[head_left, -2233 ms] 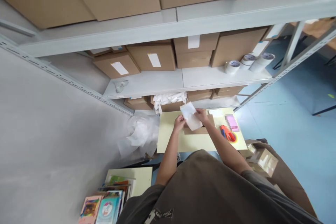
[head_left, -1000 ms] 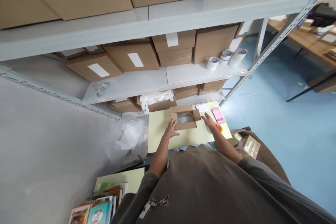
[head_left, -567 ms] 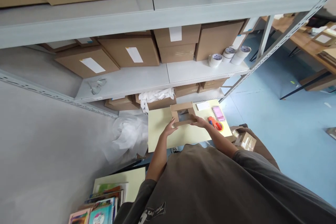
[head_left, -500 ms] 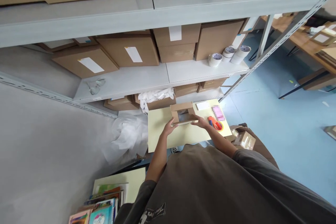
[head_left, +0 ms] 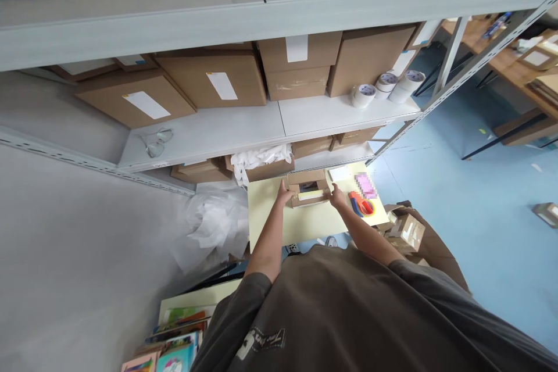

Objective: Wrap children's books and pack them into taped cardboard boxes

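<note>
Clasping box (head_left: 308, 190) sides, hands (head_left: 284, 193) (head_left: 337, 193) (both) moved outward

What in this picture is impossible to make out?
Inside of the small cardboard box: head view, its flaps and the left hand and right hand cover it.
Pink item: head view, blurred out.
Books: head view, cut off by the bottom edge.
Shelf box label: head view, too small to read.

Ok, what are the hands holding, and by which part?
The small cardboard box, by its two sides: left hand on its left side, right hand on its right.
</note>
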A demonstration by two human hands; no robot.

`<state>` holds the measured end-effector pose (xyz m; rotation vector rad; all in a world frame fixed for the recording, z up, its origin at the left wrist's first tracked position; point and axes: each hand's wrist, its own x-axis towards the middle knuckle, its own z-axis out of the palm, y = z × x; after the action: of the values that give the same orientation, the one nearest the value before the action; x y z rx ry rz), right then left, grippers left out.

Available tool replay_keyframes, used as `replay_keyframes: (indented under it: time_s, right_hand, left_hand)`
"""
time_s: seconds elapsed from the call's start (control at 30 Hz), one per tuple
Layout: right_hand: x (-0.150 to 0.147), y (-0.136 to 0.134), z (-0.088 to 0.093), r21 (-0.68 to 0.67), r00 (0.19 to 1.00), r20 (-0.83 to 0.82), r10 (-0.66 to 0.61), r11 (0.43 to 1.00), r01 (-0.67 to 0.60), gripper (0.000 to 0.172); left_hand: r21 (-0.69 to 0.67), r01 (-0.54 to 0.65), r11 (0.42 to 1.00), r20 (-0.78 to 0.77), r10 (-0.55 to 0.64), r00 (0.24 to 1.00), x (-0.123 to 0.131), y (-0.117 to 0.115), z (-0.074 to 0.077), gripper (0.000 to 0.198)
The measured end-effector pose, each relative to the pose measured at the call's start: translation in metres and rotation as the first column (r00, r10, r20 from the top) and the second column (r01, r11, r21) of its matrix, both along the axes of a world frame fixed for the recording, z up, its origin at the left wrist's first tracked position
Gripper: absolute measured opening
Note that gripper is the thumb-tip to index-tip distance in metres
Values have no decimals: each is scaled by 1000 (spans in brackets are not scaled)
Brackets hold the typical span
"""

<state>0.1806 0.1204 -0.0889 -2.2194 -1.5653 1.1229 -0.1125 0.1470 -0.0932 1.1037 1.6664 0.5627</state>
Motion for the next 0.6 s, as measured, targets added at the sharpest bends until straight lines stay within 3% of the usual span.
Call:
replay_keyframes:
  time_s: [0.1,0.17,0.23,0.37,0.47,0.53,0.6]
  right_hand:
    - [-1,1,0,-33,1000,17,-24,999,24,89]
    - [-3,2,-1,-55,999,35,-39,998,40,90]
    - [-5,3,-1,-58,998,46,-49,997,52,90]
    - [-14,2,-1,-44,997,71,-43,998,46,80]
    - [-14,-6,0,-3,993,118,25,1000,-25,67]
    - [-4,-15,0,63,985,161,62,995,-73,63]
    - [19,-25,-1,131,979,195,64,987,-90,61]
  left_hand:
    - [76,-25,997,103,17,994,-3,4,0,75]
    - [152,-18,988,43,12,999,-2,0,-3,53]
    - [187,21,982,-45,-13,999,1,-8,-8,46]
    - [125,37,991,-240,-6,971,13,-21,-17,56]
    - [56,-72,996,-314,86,945,22,-21,-20,80]
    - [-4,-151,988,-313,142,939,25,-18,-20,91]
    - [-64,-148,987,-334,119,935,25,-14,-21,88]
